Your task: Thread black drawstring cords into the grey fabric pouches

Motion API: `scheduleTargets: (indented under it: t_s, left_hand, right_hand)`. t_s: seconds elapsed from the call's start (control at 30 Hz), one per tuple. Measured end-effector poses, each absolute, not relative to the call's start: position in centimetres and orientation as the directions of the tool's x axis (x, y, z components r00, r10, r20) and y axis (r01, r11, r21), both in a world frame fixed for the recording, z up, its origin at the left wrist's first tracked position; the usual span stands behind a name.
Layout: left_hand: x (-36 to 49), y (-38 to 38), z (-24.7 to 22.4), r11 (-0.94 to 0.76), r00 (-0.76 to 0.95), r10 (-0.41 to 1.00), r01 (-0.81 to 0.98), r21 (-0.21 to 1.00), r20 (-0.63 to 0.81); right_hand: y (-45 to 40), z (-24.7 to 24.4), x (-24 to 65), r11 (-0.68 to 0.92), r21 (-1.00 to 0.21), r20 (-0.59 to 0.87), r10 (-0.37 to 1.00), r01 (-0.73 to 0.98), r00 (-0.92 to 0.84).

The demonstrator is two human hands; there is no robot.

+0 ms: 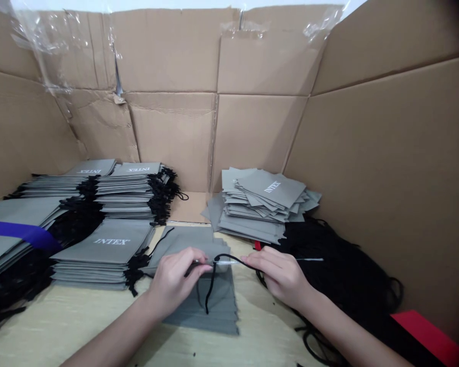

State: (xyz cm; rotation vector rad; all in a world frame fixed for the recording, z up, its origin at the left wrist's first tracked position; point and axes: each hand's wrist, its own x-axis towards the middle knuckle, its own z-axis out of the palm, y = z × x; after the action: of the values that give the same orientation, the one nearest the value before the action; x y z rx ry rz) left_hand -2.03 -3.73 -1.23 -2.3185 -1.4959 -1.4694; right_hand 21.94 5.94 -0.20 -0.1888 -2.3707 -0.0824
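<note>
Pinching a thin white stick point(224, 262) between thumb and fingers, the left hand point(172, 280) sits close to the right hand point(279, 278), whose narrowed fingers hold a black cord point(210, 290) near the stick's end. The cord drops onto a grey cloth pouch point(202, 311) lying on a small pile of the same pouches, right under the hands. Just beyond the right hand spreads a tangled heap of black cords point(340, 265), with a second white stick point(309, 259) lying on it. Behind sits a loose pile of grey pouches point(260, 204) printed INTEX. Neat stacks of pouches point(107, 250) with black drawstrings fill the left side, one stack crossed by a purple strap point(15, 232). All of this rests on a pale wooden table point(61, 316), hemmed in by cardboard walls point(386, 153), with clear plastic film point(46, 41) clinging at the top left.
</note>
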Motion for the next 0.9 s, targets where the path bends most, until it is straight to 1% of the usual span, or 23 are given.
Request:
scheduleTargets:
  t_s: [0.1, 0.3, 0.43, 0.6, 0.77, 0.9]
  left_hand:
    - [-2.0, -3.7, -1.4, -0.525, 0.045, 0.679, 0.728, 0.441, 0.733]
    - [-2.6, -3.8, -1.8, -0.445, 0.041, 0.653, 0.829, 0.339, 0.757]
    - [-2.7, -3.6, -1.4, -0.409, 0.083, 0.646, 0.877, 0.252, 0.759]
    - [-2.5, -3.4, -1.3, -0.437, 0.137, 0.575, 0.885, 0.162, 0.807]
    - [-2.6, -3.6, -1.4, -0.442, 0.135, 0.574, 0.882, 0.166, 0.808]
    - [-2.7, -3.6, -1.3, -0.426, 0.126, 0.56, 0.891, 0.155, 0.819]
  right_hand:
    - [5.7, -0.4, 21.6, 0.985, -0.06, 0.7, 0.158, 0.162, -0.696]
    - [4.6, -0.1, 20.7, 0.978, -0.142, 0.733, 0.206, 0.15, -0.648]
    - [4.1, 0.1, 20.4, 0.963, -0.2, 0.727, 0.271, 0.182, -0.631]
    - [4.0, -0.2, 20.3, 0.927, -0.302, 0.683, 0.372, 0.221, -0.628]
    - [3.7, -0.7, 20.3, 0.879, -0.428, 0.613, 0.453, 0.209, -0.647]
    - [3.5, -0.8, 20.2, 0.848, -0.486, 0.591, 0.497, 0.211, -0.635]
